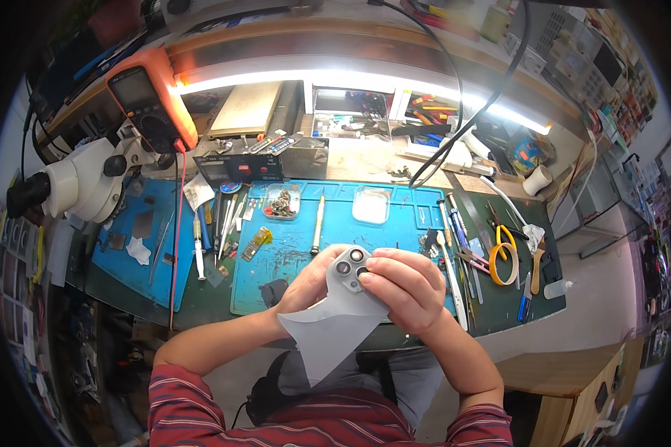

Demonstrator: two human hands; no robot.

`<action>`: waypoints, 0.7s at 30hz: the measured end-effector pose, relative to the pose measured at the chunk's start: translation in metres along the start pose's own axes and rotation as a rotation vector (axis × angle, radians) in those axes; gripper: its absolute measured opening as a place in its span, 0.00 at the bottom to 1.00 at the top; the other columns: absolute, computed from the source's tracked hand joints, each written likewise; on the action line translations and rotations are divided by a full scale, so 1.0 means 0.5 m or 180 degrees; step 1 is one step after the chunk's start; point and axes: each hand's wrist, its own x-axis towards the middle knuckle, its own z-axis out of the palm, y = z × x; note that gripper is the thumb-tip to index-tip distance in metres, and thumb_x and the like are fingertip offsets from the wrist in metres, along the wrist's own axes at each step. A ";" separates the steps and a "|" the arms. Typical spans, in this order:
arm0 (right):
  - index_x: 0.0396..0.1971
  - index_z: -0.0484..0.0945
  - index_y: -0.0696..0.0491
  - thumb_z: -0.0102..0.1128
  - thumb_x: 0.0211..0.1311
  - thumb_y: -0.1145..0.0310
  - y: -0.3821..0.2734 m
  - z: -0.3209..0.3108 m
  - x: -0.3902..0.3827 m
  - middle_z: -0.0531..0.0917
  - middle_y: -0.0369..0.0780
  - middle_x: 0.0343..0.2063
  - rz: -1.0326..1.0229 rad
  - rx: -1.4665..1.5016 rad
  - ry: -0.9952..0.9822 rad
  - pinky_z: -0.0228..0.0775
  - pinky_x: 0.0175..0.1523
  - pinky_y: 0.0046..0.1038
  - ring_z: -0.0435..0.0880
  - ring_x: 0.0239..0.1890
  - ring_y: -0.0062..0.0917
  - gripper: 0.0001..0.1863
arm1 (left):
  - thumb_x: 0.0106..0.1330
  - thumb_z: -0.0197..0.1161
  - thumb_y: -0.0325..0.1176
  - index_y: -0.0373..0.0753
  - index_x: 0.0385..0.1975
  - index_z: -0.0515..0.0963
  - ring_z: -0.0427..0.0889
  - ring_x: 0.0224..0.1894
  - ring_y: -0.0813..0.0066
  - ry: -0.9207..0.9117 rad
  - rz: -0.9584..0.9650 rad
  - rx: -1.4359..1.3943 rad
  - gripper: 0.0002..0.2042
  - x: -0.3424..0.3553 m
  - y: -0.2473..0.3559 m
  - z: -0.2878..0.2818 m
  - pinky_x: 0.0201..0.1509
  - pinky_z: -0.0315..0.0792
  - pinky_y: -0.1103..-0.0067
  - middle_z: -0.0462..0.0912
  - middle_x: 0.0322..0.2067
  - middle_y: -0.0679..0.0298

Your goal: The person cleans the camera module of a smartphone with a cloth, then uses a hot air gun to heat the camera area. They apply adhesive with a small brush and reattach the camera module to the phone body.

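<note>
Above the near edge of the blue work mat (pixel 276 257), I hold up a smartphone whose camera block (pixel 352 270) with several round lenses faces me. My left hand (pixel 309 281) is closed round its left side. The fingers of my right hand (pixel 410 287) are closed over its right side, fingertips against the lens area. From the phone hangs a thin, pale grey sheet (pixel 335 335) with a pointed lower end, covering most of the phone's back. Whether it is film or cloth I cannot tell.
Behind my hands lie a clear box of small metal parts (pixel 282 203), a pen-like tool (pixel 318 223) and a white-rimmed tray (pixel 371 205). Pliers (pixel 503 238) and a yellow tape roll (pixel 504 264) lie right. A microscope (pixel 74 182) and an orange multimeter (pixel 150 100) stand left.
</note>
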 end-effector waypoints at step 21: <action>0.43 0.86 0.52 0.68 0.52 0.75 -0.017 -0.002 0.005 0.85 0.36 0.45 -0.0227 -0.0145 -0.0121 0.83 0.46 0.28 0.87 0.47 0.29 0.16 | 0.75 0.62 0.39 0.35 0.61 0.76 0.79 0.51 0.83 -0.0122 -0.1592 0.1870 0.20 -0.033 0.157 0.039 0.55 0.74 0.79 0.82 0.50 0.67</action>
